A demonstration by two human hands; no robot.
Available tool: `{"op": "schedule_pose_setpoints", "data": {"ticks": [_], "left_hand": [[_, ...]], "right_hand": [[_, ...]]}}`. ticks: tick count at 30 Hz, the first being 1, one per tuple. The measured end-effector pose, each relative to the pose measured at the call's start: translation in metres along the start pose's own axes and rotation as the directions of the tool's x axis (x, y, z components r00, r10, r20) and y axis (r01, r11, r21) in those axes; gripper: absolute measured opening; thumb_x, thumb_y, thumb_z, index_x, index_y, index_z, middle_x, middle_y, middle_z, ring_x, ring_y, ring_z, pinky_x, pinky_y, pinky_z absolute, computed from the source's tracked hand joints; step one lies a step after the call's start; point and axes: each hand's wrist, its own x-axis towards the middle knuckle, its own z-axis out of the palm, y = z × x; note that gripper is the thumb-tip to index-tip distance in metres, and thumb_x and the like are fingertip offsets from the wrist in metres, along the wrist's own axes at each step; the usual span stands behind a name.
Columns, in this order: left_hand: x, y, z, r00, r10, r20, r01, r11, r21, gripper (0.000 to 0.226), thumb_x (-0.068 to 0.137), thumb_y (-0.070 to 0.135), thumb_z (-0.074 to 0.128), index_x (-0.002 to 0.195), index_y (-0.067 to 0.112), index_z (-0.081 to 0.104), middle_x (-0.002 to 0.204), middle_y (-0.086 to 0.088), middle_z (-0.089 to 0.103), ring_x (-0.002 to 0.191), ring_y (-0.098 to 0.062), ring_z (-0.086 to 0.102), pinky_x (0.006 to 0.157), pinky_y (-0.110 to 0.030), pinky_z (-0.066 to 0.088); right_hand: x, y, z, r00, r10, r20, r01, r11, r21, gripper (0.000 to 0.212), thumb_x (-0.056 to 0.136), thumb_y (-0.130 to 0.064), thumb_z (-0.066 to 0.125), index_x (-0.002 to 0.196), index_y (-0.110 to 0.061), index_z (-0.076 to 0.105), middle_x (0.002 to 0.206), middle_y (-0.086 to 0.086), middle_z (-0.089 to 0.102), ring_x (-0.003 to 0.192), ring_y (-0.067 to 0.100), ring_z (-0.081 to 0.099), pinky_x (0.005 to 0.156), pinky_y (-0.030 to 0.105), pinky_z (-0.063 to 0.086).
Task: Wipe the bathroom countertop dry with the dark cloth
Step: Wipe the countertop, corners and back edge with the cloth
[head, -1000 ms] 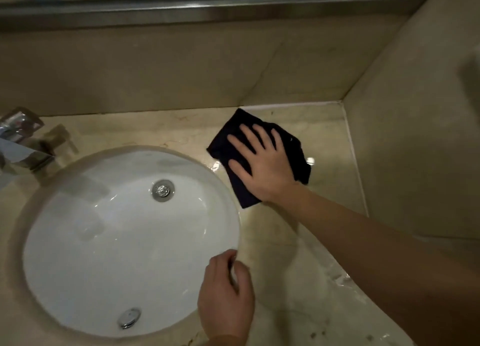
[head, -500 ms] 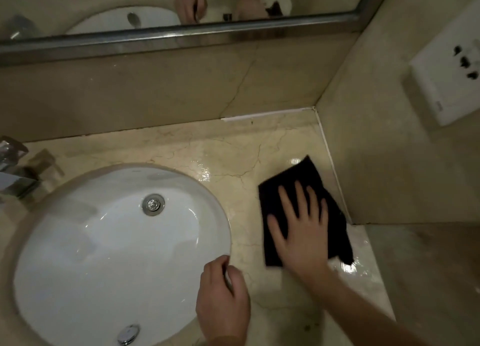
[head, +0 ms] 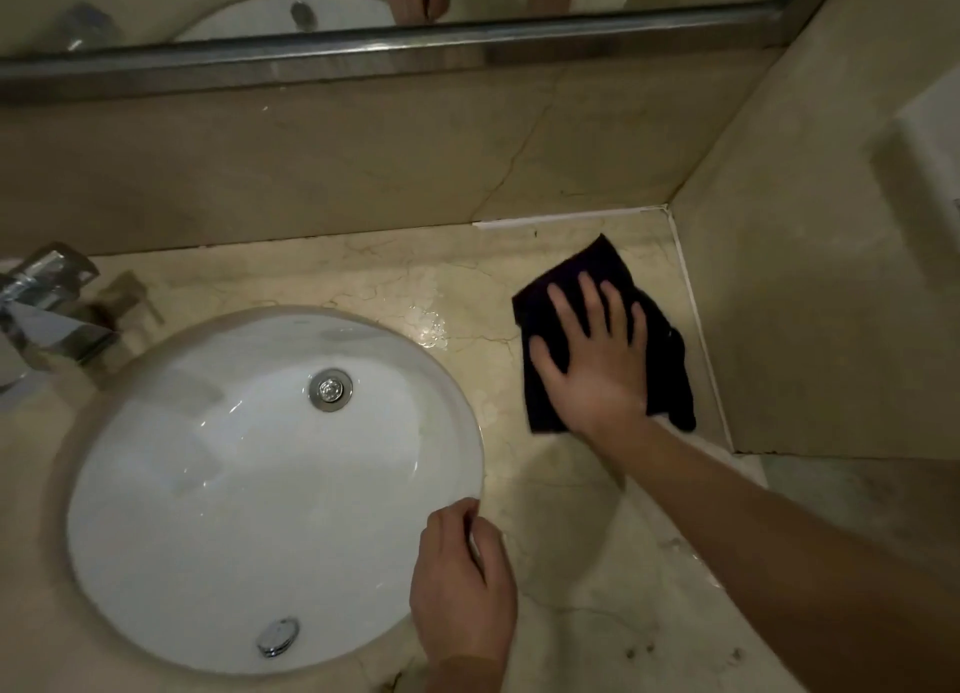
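One sink (head: pixel 156 484) is set into one countertop (head: pixel 587 588), and everything else is counted around it. Inside the sink are two metal fittings: one drain (head: pixel 330 389) toward its far side and one overflow cap (head: pixel 278 637) at its near side. One faucet (head: pixel 44 313) stands at the sink's far left. One dark cloth (head: pixel 597 271) lies on the countertop to the right of the sink. Two hands show: the right hand (head: pixel 597 359) flat on that cloth, and the left hand (head: pixel 462 593) at the sink's near right rim. One wet patch (head: pixel 428 326) glistens just beyond the sink's far right rim. One mirror (head: pixel 208 1) runs along the wall behind the sink.
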Motion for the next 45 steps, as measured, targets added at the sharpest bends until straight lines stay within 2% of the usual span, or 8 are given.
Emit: {"op": "schedule_pose_setpoints", "data": {"ticks": [9, 16, 21, 26, 29, 32, 41, 45], "left_hand": [[0.001, -0.004, 0.002, 0.999, 0.045, -0.025, -0.044, 0.999, 0.023, 0.039, 0.089, 0.044, 0.032, 0.108, 0.032, 0.064, 0.1, 0.016, 0.061, 0.094, -0.011, 0.061, 0.082, -0.035, 0.05], [-0.004, -0.003, 0.001, 0.999, 0.034, -0.007, -0.034, 0.999, -0.008, 0.038, 0.092, 0.043, 0.035, 0.114, 0.031, 0.064, 0.109, 0.017, 0.062, 0.097, -0.012, 0.061, 0.087, -0.034, 0.051], [-0.002, -0.003, 0.0, 0.999, 0.042, 0.017, -0.042, 0.999, -0.027, 0.032, 0.098, 0.034, 0.041, 0.117, 0.025, 0.065, 0.113, 0.012, 0.063, 0.101, -0.017, 0.061, 0.087, -0.032, 0.044], [-0.006, -0.012, -0.012, 0.979, 0.15, 0.138, -0.152, 0.988, 0.005, 0.038, 0.105, 0.032, 0.035, 0.135, 0.023, 0.057, 0.133, 0.007, 0.058, 0.12, -0.015, 0.055, 0.096, -0.027, 0.035], [-0.009, -0.024, -0.028, 0.931, 0.28, 0.232, -0.281, 0.959, -0.033, 0.043, 0.107, 0.033, 0.03, 0.145, 0.021, 0.047, 0.137, 0.006, 0.054, 0.126, -0.011, 0.05, 0.101, -0.024, 0.033], [-0.023, -0.046, -0.04, 0.938, 0.316, 0.141, -0.325, 0.945, 0.046, 0.047, 0.104, 0.031, 0.03, 0.145, 0.016, 0.046, 0.129, -0.001, 0.057, 0.12, -0.018, 0.052, 0.103, -0.037, 0.041], [-0.036, -0.07, -0.04, 0.947, 0.308, 0.088, -0.317, 0.939, 0.131, 0.047, 0.099, 0.024, 0.031, 0.14, 0.017, 0.051, 0.124, 0.0, 0.061, 0.11, -0.019, 0.051, 0.102, -0.035, 0.037], [-0.038, -0.072, -0.042, 0.949, 0.299, 0.102, -0.311, 0.942, 0.125, 0.048, 0.098, 0.024, 0.03, 0.141, 0.017, 0.05, 0.126, 0.0, 0.061, 0.112, -0.019, 0.052, 0.104, -0.035, 0.037]], "right_hand": [[0.051, 0.012, 0.001, 0.994, -0.058, -0.087, 0.062, 0.997, 0.044, 0.064, 0.101, -0.058, 0.03, 0.157, -0.029, 0.029, 0.166, 0.005, 0.024, 0.152, 0.028, 0.017, 0.124, 0.048, 0.005], [-0.094, 0.055, 0.003, 0.998, -0.018, -0.062, 0.022, 0.998, 0.056, 0.062, 0.103, -0.057, 0.028, 0.159, -0.03, 0.023, 0.168, 0.003, 0.018, 0.154, 0.024, 0.012, 0.126, 0.046, 0.007], [-0.22, 0.015, 0.026, 0.984, 0.171, -0.05, -0.165, 0.98, 0.111, 0.063, 0.1, -0.052, 0.038, 0.158, -0.029, 0.029, 0.166, 0.005, 0.022, 0.154, 0.027, 0.017, 0.124, 0.051, 0.014], [-0.286, -0.053, 0.043, 0.999, -0.034, -0.006, 0.034, 0.993, 0.11, 0.066, 0.097, -0.052, 0.044, 0.158, -0.029, 0.029, 0.166, 0.005, 0.022, 0.153, 0.026, 0.019, 0.123, 0.053, 0.017], [-0.269, -0.034, 0.038, 0.986, -0.164, -0.027, 0.166, 0.974, 0.152, 0.062, 0.098, -0.054, 0.046, 0.155, -0.031, 0.036, 0.165, 0.001, 0.026, 0.153, 0.022, 0.02, 0.123, 0.051, 0.017], [-0.24, 0.004, 0.027, 0.956, -0.293, -0.021, 0.293, 0.947, 0.128, 0.06, 0.098, -0.057, 0.046, 0.153, -0.032, 0.04, 0.163, -0.002, 0.031, 0.151, 0.02, 0.024, 0.124, 0.048, 0.016], [-0.198, 0.105, 0.005, 0.992, -0.107, -0.069, 0.111, 0.992, 0.054, 0.059, 0.101, -0.057, 0.039, 0.155, -0.034, 0.034, 0.164, -0.003, 0.028, 0.151, 0.022, 0.023, 0.124, 0.049, 0.012], [-0.229, 0.102, 0.008, 0.987, 0.144, -0.078, -0.136, 0.986, 0.097, 0.061, 0.1, -0.059, 0.033, 0.156, -0.036, 0.029, 0.166, -0.003, 0.022, 0.153, 0.022, 0.015, 0.124, 0.05, 0.01]]}}
